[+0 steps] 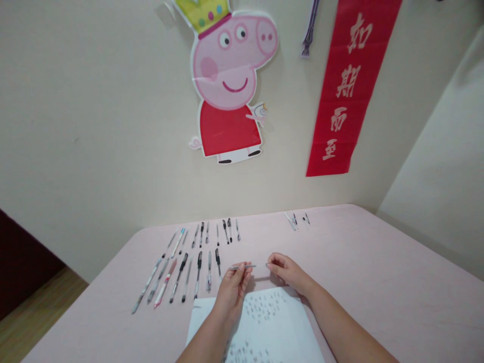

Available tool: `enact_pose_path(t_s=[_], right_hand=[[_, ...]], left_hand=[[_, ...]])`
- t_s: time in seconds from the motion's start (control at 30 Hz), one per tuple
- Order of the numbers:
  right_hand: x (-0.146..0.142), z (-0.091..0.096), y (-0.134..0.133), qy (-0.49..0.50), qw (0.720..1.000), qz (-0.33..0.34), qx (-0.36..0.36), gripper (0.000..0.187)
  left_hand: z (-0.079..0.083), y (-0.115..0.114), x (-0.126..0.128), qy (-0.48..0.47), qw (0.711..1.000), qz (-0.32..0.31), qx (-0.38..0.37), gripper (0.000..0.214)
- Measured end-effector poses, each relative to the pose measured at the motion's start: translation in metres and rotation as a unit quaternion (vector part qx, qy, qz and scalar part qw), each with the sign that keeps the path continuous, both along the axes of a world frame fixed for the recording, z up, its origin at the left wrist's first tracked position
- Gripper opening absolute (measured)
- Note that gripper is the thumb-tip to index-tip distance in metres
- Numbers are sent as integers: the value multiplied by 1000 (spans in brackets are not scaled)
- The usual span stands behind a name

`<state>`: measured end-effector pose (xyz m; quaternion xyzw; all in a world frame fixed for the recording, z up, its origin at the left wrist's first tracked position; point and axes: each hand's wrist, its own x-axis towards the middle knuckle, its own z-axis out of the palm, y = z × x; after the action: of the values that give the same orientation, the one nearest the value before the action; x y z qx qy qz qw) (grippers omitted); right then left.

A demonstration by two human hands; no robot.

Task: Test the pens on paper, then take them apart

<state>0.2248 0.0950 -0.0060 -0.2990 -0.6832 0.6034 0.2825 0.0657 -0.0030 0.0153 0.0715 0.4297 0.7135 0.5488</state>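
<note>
Above the far edge of a sheet of paper point(280, 322) with handwriting, my two hands hold a thin pen point(252, 265) level between them. My left hand point(235, 286) is closed around its darker left part, with the thumb on top. The fingers of my right hand point(286, 269) pinch at its pale, clear right end. Whether that end is a tip, a cap or a bare refill is too small to tell. Just left of my left hand lies a black-capped pen point(218, 259), partly beside a clear pen point(209, 270).
Several pens lie in two rows on the pink tabletop point(363, 282), among them a pink pen point(165, 283) and a blue-topped pen point(177, 243). A few small pen parts point(295, 220) lie at the back right. Behind the table rises a wall with a cartoon pig cutout point(230, 126).
</note>
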Motion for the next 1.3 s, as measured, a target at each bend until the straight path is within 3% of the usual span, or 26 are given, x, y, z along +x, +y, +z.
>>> enact_pose_path(t_s=[0.27, 0.47, 0.6, 0.9, 1.07, 1.3], right_hand=[[-6, -14, 2, -7, 998, 3, -55, 54], [-2, -5, 1, -4, 1000, -16, 2, 42], [0, 2, -1, 29, 999, -5, -30, 40], [-6, -12, 1, -19, 1000, 3, -12, 53], [-4, -8, 3, -33, 999, -22, 29, 40], [-2, -2, 0, 11, 999, -22, -35, 34]], left_hand=[[-3, 1, -1, -1, 1000, 2, 0, 8], [-5, 1, -1, 0, 1000, 2, 5, 8], [-5, 2, -1, 1, 1000, 8, 5, 9], [-7, 2, -2, 7, 1000, 0, 6, 11], [-7, 1, -1, 18, 1000, -6, 5, 10], [-5, 2, -1, 9, 1000, 5, 0, 9]])
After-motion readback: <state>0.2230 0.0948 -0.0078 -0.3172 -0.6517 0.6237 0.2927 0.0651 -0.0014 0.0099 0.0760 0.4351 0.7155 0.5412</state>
